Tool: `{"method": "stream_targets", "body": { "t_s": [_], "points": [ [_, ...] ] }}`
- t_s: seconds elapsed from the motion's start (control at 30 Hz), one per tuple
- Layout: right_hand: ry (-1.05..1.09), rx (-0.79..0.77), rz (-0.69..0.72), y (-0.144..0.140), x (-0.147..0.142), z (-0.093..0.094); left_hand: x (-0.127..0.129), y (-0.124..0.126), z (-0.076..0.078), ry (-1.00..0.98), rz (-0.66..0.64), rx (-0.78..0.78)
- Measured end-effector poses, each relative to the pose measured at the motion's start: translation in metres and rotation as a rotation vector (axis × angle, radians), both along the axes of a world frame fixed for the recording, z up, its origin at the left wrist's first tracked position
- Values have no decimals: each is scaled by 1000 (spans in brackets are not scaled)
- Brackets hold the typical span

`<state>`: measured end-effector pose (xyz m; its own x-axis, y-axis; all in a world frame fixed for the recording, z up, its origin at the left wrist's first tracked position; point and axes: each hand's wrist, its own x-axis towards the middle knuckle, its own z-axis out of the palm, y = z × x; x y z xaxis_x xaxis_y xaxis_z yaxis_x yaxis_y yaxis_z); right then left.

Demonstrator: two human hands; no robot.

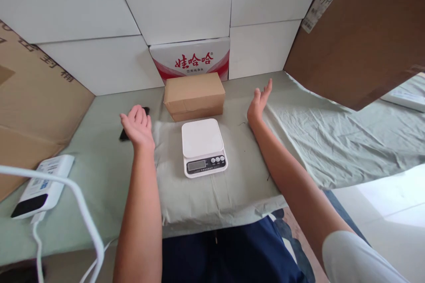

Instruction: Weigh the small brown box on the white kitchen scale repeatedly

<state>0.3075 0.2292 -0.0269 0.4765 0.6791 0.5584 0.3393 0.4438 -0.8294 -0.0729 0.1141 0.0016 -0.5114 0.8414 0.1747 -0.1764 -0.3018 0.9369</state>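
Observation:
A white kitchen scale (203,146) with a dark display and several round buttons lies on the green cloth, between my forearms. Right behind it stands a closed brown cardboard box (195,97). My left hand (137,126) is turned palm up with its fingers apart from the thumb, holding nothing. Partly hidden behind that hand is a black phone-like object (124,135); whether they touch I cannot tell. To the right of the box, my right hand (259,101) is raised off the cloth, fingers stretched out and nothing in it.
A white power bank (56,168) with a cable plugged in rests at the left, beside a large cardboard panel (29,110). White boxes (172,4) line the back, with a red-and-white carton (192,59) among them. A big brown carton (358,31) juts in at the right.

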Motion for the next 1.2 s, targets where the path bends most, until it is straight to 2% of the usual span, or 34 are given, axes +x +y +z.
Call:
{"method": "stream_targets", "body": {
  "t_s": [0.07,0.1,0.23,0.33,0.43,0.57,0.67,0.73,0.83,0.9,0.97,1.03,1.2],
  "points": [
    [42,-100,57,1,6,-1,4,2,0,-18,-30,-41],
    [55,-138,139,0,2,-1,9,3,-1,-24,-51,-68],
    [-11,-164,611,-18,-41,1,33,11,-11,6,-127,-146],
    [-92,-127,758,-30,-68,4,44,16,-17,60,-180,-155],
    [-119,-124,767,-35,-75,8,47,19,-16,74,-200,-163],
    [-160,-63,774,-44,-67,32,43,7,2,75,-232,-120],
    [-245,25,733,-70,-57,54,45,-29,16,108,-251,7],
    [-299,51,713,-98,-48,59,51,-63,20,123,-238,68],
    [-315,75,691,-141,-34,44,66,-110,15,118,-190,105],
    [-300,77,682,-162,-28,28,72,-130,10,121,-164,108],
    [-299,71,670,-174,-27,16,74,-139,6,123,-143,105],
    [-312,65,657,-179,-29,12,72,-141,3,116,-125,106],
    [-323,63,658,-180,-35,17,69,-142,1,100,-125,89]
  ]
}}
